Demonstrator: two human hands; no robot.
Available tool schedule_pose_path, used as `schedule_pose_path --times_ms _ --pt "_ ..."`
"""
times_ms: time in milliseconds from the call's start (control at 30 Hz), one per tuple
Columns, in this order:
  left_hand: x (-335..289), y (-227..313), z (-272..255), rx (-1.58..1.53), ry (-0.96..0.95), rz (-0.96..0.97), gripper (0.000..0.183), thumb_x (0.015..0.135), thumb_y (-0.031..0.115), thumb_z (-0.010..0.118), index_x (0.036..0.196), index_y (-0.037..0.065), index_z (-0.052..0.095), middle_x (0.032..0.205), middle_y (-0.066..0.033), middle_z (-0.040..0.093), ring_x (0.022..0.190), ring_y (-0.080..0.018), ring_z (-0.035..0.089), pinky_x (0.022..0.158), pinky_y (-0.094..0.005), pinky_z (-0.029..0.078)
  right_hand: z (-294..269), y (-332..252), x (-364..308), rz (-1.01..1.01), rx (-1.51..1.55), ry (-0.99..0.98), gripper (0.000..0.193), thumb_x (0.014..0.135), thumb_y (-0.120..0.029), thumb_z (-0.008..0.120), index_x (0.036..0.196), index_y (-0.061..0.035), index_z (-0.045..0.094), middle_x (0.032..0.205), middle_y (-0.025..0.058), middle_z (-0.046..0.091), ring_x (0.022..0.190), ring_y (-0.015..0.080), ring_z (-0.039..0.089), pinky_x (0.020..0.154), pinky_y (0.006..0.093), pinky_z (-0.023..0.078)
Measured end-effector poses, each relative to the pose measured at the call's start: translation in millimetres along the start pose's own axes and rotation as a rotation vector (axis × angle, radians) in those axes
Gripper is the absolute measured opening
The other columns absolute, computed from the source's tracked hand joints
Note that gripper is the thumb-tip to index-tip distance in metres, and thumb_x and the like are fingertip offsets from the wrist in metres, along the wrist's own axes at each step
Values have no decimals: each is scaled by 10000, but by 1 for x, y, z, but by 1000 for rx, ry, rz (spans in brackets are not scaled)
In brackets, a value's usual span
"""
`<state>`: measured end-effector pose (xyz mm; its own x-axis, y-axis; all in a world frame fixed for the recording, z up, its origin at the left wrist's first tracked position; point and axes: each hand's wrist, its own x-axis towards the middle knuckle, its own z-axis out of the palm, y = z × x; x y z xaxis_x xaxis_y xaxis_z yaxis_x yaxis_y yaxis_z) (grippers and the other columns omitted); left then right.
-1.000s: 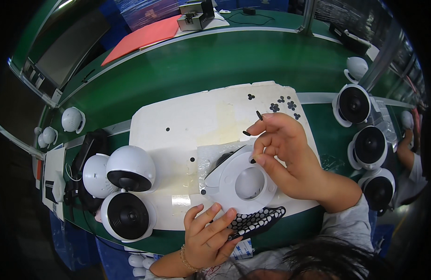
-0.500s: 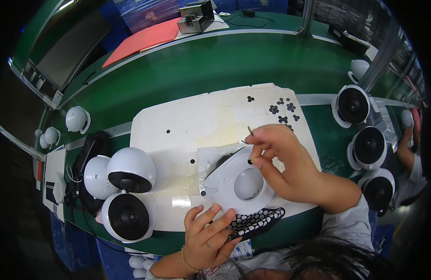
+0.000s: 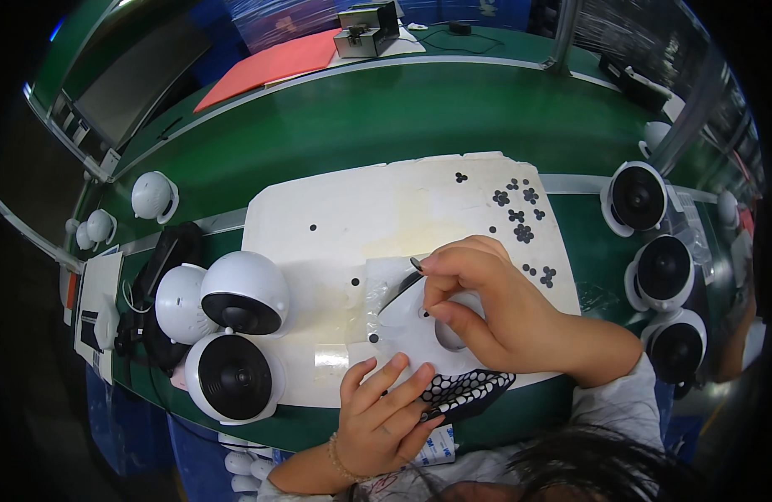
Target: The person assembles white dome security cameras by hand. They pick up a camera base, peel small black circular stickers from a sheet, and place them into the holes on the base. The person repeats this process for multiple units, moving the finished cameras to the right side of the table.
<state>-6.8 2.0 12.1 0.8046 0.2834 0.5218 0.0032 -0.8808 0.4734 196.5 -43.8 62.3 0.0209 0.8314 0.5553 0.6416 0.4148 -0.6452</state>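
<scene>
A white camera base (image 3: 405, 322), a flat piece with a round recess, lies on clear bubble wrap (image 3: 376, 294) in front of me. My right hand (image 3: 486, 305) is over it, thumb and forefinger pinched at a small black round pad (image 3: 427, 315) against the base. Past its knuckles pokes a thin dark piece (image 3: 417, 263) whose kind I cannot make out. My left hand (image 3: 386, 414) is open, fingers spread along the base's near edge. Beside those fingers is a black sheet with white round spots (image 3: 469, 390), partly covered by the hand.
Loose black pads (image 3: 520, 216) are scattered on the white board (image 3: 319, 201). White dome cameras (image 3: 235, 376) stand at left, more (image 3: 666, 268) at right. A rail (image 3: 310, 74) crosses behind; a black pouch (image 3: 172, 251) lies at far left. Another person's arm (image 3: 741, 326) shows at right.
My right hand has moved down and left over the base, bringing the small pad with it. My left hand has hardly moved. The whole view has shifted slightly.
</scene>
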Motion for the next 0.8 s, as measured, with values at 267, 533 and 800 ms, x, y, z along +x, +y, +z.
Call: schedule_pose_path --times_ms 267,533,800 --pt "-1 1 0 3 9 -19 179 694 199 674 753 86 547 1155 -65 558 1149 -248 445 906 -434 300 5 -1 0 -10 -34 -3 383 727 20 550 1096 -59 483 802 36 558 848 246 509 820 374 343" --pt "-1 1 0 17 21 -13 186 694 183 672 774 84 535 1160 -67 554 1145 -259 446 895 -450 303 2 -20 -18 -251 -710 -61 313 715 -166 574 1027 -140 586 956 19 582 1095 231 467 930 453 271" --pt "1 0 1 22 31 12 169 691 172 668 749 80 538 1164 -80 550 1131 -274 455 893 -452 299 -7 -10 -46 6 -221 -34 125 747 -153 633 854 -107 589 1329 157 338 1278 392 201 987 468 182"
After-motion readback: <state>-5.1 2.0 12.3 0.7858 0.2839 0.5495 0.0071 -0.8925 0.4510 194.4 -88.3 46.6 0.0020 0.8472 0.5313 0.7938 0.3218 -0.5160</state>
